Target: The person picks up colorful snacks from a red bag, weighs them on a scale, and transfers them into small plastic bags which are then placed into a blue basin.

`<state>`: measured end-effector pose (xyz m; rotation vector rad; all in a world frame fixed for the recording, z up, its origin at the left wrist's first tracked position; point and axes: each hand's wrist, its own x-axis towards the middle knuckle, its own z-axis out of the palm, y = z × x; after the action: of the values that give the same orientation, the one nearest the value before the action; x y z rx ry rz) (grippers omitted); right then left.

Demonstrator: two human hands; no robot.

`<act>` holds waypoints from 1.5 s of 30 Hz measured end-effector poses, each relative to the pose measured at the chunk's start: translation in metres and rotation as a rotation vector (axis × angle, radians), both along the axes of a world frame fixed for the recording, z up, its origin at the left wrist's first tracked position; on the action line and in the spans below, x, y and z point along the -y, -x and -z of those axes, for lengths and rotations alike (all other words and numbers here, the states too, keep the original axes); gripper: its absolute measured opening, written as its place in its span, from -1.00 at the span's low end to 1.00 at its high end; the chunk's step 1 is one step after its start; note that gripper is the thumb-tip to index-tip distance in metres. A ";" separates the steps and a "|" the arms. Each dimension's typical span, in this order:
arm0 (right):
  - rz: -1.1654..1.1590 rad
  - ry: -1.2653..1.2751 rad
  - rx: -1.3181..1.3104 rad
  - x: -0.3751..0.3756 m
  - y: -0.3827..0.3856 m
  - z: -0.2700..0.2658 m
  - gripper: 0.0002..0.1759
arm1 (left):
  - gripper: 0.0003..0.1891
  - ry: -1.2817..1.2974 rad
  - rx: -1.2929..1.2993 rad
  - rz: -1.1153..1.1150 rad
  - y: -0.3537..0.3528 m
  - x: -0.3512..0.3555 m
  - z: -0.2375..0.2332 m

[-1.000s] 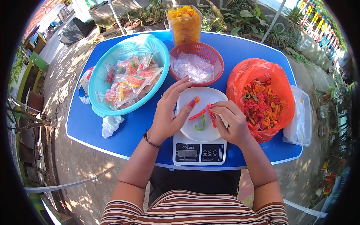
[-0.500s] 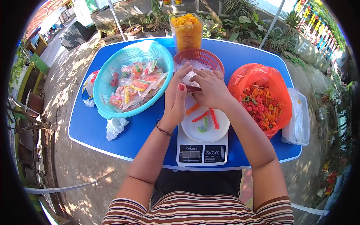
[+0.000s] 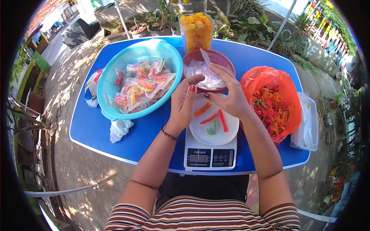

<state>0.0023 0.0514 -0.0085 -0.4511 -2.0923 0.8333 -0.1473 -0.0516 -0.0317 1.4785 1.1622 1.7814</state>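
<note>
My left hand [image 3: 183, 101] is raised left of the plate, thumb and fingers apart, with nothing visible in it. Facing it, my right hand [image 3: 232, 92] has a clear plastic bag [image 3: 206, 57] standing up at its fingertips, apparently pinched between the fingers; the thumb is apart. Below both hands is a white round plate [image 3: 196, 133] on a kitchen scale [image 3: 211, 157]. On the plate lie an orange piece [image 3: 202, 110], two red twisted pieces and a green curled piece [image 3: 211, 128]. Behind the hands, a red basket [image 3: 226, 61] holds crumpled clear plastic bags [image 3: 208, 79].
A turquoise basket [image 3: 103, 82] with filled packets stands left. A red plastic bag [image 3: 252, 77] of colourful snack pieces and a clear box [image 3: 310, 134] are on the right. At the back is a tub of yellow chips [image 3: 196, 32]. White crumpled plastic [image 3: 120, 130] lies front left.
Both hands have drawn back from the red basket toward me and moved apart. A strip of clear plastic now stands up at my right fingertips. The view has shifted slightly.
</note>
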 end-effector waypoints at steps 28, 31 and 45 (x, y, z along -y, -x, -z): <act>-0.006 -0.342 0.163 0.064 -0.061 0.019 -0.65 | -0.58 0.191 0.284 0.141 -0.003 0.006 -0.003; 0.038 -0.389 0.242 0.068 -0.064 0.003 -0.65 | -0.64 0.141 0.242 0.094 -0.003 0.004 0.003; -0.147 -0.309 0.232 0.068 -0.056 0.027 -0.74 | -0.73 0.140 0.233 0.051 -0.004 0.005 0.005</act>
<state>0.0582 -0.0165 -0.0358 -0.2375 -2.4430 0.5437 -0.1433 -0.0567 -0.0364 1.1755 1.0961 1.7463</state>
